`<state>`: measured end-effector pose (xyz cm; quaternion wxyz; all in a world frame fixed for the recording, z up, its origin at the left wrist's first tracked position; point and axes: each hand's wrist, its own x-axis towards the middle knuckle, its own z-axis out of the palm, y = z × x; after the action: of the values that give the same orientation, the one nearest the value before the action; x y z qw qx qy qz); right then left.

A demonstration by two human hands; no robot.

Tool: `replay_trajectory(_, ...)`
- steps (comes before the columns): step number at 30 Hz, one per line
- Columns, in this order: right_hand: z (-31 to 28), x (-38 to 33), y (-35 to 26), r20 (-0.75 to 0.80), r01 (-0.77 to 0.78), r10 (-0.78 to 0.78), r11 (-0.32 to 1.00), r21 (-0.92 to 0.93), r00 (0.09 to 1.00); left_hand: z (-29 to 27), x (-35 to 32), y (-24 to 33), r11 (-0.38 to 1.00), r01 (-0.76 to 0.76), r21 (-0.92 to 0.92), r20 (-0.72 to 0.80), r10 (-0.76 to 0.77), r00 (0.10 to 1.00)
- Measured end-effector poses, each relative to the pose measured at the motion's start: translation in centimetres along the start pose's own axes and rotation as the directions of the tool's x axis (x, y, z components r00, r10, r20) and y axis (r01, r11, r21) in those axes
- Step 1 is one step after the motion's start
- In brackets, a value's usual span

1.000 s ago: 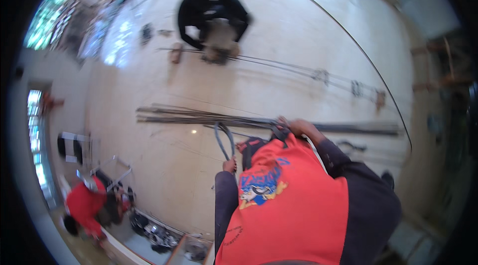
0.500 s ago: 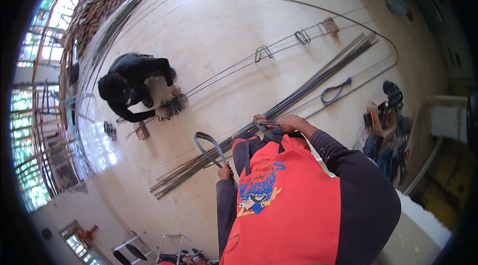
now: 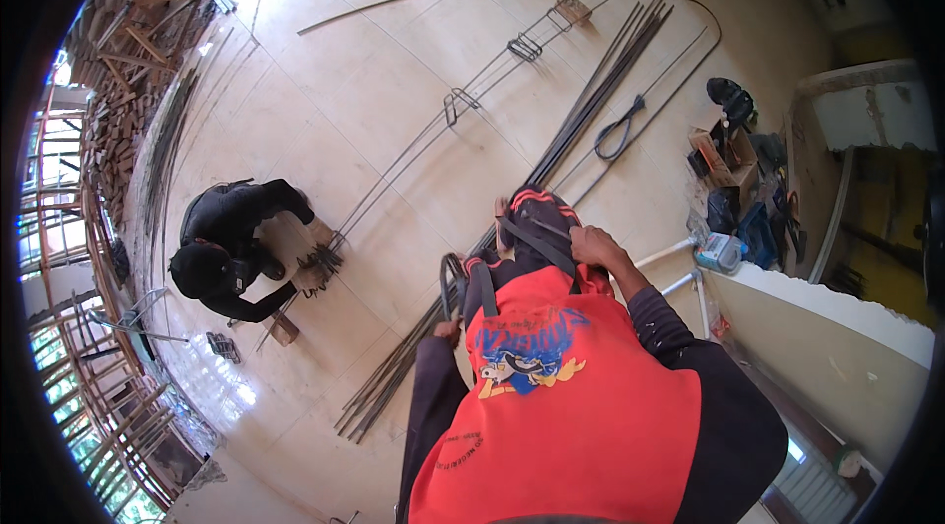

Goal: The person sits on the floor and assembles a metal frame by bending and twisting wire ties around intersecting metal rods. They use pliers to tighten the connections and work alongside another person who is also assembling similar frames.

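Note:
My left hand (image 3: 449, 330) is closed on a set of bent steel loops (image 3: 453, 280), held just above a bundle of long steel rods (image 3: 581, 121) that lies on the pale floor. At the rim of a dark strapped object with red stripes (image 3: 535, 221) in front of my chest rests my right hand (image 3: 591, 245). Whether its fingers grip that object cannot be made out. An orange vest covers most of my body below.
A person in black (image 3: 231, 248) crouches at the left, hands on rod ends (image 3: 321, 258). Thin rods with square loops (image 3: 461, 107) run diagonally. A wire loop (image 3: 620, 128), bags and tools (image 3: 738, 180), a bottle (image 3: 719, 250) and a low wall (image 3: 847, 327) are at the right. Stacked timber (image 3: 118, 42) is at top left.
The view has swung, so the rod bundle and the crouching person now sit lower and further left. My hands hold the same places on the loops and the dark object.

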<state>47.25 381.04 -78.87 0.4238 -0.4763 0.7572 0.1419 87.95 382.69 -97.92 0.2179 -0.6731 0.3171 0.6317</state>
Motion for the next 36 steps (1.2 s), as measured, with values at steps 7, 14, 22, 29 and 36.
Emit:
replay_trajectory(7, -5.0, 1.2, 3.7, -0.005, 0.145, -0.145, 0.989, 0.028, 0.989, -2.9, 3.8, 0.1, 0.933, -0.067, 0.353, -0.421, 0.222, 0.88)
replay_trajectory(14, -11.9, 7.9, 12.0, 0.151, 0.35, -0.337, 0.934, -0.073, 0.929, 2.7, 1.0, 7.7, 0.988, 0.083, 0.127, -0.624, 0.014, 0.782)
replay_trajectory(22, -20.7, 11.3, 20.6, 0.342, 0.376, -0.347, 0.927, -0.019, 0.873, 11.9, -4.1, 24.3, 0.961, 0.004, -0.277, -0.725, -0.212, 0.655)
replay_trajectory(29, -25.8, 13.4, 19.6, 0.476, 0.345, -0.247, 0.93, -0.129, 0.844, 15.3, -4.6, 31.7, 0.995, -0.098, 0.006, -0.791, 0.065, 0.609)
replay_trajectory(36, -27.9, 15.9, 18.3, 0.412, 0.482, -0.419, 0.874, -0.058, 0.809, 14.2, -5.8, 34.2, 0.997, -0.06, -0.053, -0.695, 0.006, 0.719)
